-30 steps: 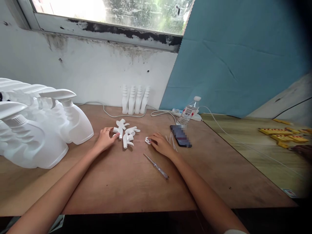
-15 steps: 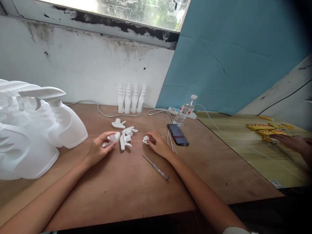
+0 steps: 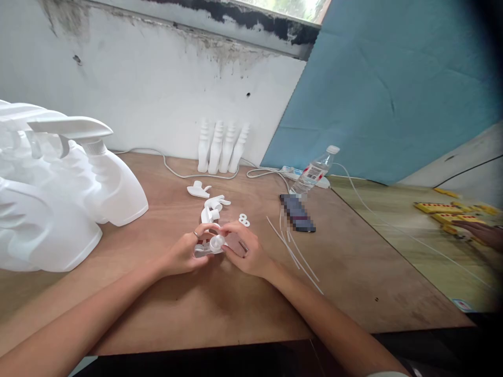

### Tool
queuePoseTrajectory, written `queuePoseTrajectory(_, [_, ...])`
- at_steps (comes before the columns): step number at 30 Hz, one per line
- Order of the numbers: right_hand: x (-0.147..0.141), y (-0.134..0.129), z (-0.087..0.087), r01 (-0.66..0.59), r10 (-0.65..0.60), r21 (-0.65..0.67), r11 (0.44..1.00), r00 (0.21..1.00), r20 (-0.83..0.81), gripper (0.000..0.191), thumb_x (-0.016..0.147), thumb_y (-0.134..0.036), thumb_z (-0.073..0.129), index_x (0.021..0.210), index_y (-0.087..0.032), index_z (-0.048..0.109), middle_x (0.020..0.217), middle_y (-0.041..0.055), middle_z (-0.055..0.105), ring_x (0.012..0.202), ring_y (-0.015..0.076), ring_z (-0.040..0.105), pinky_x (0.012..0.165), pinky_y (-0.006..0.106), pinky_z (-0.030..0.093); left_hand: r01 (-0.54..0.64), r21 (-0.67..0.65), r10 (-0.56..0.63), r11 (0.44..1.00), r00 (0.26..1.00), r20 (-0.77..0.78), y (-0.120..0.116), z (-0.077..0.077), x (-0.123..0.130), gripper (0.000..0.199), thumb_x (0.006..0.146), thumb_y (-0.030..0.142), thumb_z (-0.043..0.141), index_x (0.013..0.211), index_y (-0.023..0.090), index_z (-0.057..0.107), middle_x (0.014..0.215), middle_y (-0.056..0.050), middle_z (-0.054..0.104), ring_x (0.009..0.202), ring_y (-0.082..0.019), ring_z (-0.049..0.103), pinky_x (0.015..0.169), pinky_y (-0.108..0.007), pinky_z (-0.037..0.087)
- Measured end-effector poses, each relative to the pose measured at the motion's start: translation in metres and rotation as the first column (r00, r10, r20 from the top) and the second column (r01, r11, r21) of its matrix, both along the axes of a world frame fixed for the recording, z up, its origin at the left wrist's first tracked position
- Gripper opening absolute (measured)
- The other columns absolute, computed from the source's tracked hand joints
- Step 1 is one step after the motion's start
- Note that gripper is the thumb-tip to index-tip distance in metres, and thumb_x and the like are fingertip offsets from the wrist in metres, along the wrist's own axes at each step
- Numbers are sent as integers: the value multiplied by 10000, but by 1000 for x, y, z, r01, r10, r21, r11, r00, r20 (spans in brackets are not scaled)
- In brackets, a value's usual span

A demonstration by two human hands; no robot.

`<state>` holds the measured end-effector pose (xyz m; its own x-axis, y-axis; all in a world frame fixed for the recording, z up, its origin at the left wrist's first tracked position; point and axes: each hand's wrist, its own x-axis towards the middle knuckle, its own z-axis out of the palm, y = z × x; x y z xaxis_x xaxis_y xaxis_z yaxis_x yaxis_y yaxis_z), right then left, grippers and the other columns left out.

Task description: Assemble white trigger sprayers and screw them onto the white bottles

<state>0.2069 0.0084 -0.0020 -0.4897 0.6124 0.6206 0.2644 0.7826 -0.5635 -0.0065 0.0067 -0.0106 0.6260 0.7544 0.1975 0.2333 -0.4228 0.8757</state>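
Observation:
My left hand (image 3: 184, 254) grips a white plastic spray trigger head (image 3: 216, 243), its round collar opening turned up toward me. The thumb and forefinger of my right hand (image 3: 247, 251) are closed on the collar's edge. Whether a small ring is between those fingertips I cannot make out. Just beyond my hands lie more white trigger heads (image 3: 217, 202), and one (image 3: 198, 189) sits farther back. Several small white washers (image 3: 244, 220) rest past my right hand. A screwdriver's thin shaft (image 3: 244, 246) shows among my right fingers; the rest is hidden.
Large white spray bottles (image 3: 121, 183) crowd the left side. Slim white bottle-shaped pieces (image 3: 223, 149) stand against the wall. Thin white tubes (image 3: 294, 251), a phone (image 3: 297, 213), a water bottle (image 3: 313, 172) and a power strip (image 3: 323, 182) are at right. A co-worker's hand (image 3: 477, 230) touches yellow parts (image 3: 440, 208).
My right hand has moved left from the washers to the trigger head. My left hand has brought that head rightward and nearer, so both hands now meet. The view has shifted slightly.

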Motion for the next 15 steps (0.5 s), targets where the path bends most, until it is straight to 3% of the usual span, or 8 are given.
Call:
queuePoseTrajectory(6, [-2, -1, 2, -28, 28, -41, 999, 1000, 7, 282, 831, -148, 566, 1100, -218, 516, 986, 69, 616, 934, 195, 593, 838, 355, 495, 9, 59, -9, 998, 1000, -6, 0, -4, 0, 523, 822, 160, 546, 1274, 230, 292, 1086, -74, 678, 936, -173, 647, 809, -293, 498])
queuePoseTrajectory(10, [0, -1, 1, -44, 45, -55, 997, 999, 9, 240, 842, -191, 583, 1072, -210, 516, 1000, 77, 619, 947, 198, 599, 850, 360, 498, -31, 133, 48, 991, 991, -123, 2, -9, -4, 447, 805, 203, 575, 1207, 226, 380, 972, -32, 660, 798, -149, 621, 712, -257, 486])
queuePoseTrajectory(12, [2, 0, 1, -51, 51, -29, 998, 998, 24, 201, 847, -187, 582, 1037, -213, 524, 1009, 79, 619, 959, 197, 597, 867, 365, 493, -55, 160, 82, 986, 983, -165, 3, -10, -5, 357, 799, 225, 592, 1132, 221, 463, 947, -17, 638, 768, -138, 604, 697, -246, 481])
queuePoseTrajectory(15, [4, 2, 0, -68, 61, 62, 996, 992, 114, 165, 850, -167, 577, 1004, -220, 551, 1027, 79, 616, 974, 197, 580, 879, 373, 481, -9, 214, 43, 977, 987, -152, 4, -8, -5, 256, 821, 219, 571, 1073, 218, 526, 1008, -26, 628, 843, -141, 604, 755, -246, 482])
